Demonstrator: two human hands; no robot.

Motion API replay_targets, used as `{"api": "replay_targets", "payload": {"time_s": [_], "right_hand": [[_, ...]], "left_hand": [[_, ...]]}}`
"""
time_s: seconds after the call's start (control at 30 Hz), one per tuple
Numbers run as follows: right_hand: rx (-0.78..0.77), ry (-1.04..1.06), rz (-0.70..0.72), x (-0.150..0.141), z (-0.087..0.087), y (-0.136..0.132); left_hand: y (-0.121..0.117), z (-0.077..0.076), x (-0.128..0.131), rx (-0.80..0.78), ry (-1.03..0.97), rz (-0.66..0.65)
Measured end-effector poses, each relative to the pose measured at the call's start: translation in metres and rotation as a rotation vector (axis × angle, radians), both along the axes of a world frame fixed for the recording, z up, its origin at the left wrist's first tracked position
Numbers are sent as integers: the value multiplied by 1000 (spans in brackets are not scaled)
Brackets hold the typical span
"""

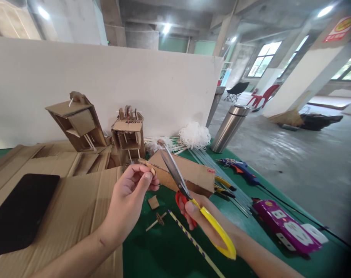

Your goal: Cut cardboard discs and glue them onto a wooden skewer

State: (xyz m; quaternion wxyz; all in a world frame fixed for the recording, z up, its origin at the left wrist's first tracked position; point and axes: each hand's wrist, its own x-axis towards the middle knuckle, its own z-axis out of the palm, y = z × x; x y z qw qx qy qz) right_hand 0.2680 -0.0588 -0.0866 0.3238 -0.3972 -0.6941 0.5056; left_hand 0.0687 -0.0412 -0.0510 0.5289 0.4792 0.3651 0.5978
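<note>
One small tan piece (153, 171) pinched in left hand (135, 185) — scissors (195, 201) gripped, blades (174, 171) above right hand (199, 217).

Craft workshop under concrete beams (175, 11): glue gun (242, 170), scissors (177, 177), cardboard sheets (83, 204).

Beyond my left hand (135, 185) I see a white partition (135, 81). Far off past my right hand (195, 208), to its right, a grey floor (262, 143) carries a black chair (237, 89) and a red chair (268, 95) near windows (264, 61); ceiling lights (166, 28) glow overhead.
</note>
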Motion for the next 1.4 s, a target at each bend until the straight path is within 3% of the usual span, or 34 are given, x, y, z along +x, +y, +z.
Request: {"api": "replay_targets", "payload": {"time_s": [0.6, 0.93, 1.17, 1.4], "right_hand": [[50, 39, 14, 1, -4, 4], [166, -41, -85, 2, 4, 1], [-38, 20, -205, 0, -1, -1], [-146, 107, -107, 0, -6, 0]], "left_hand": [[1, -7, 0, 11, 52, -120], [-5, -16, 4, -133, 157, -113], [-16, -33, 13, -226, 160, -229], [-18, -38, 19, -214, 135, -313]]}}
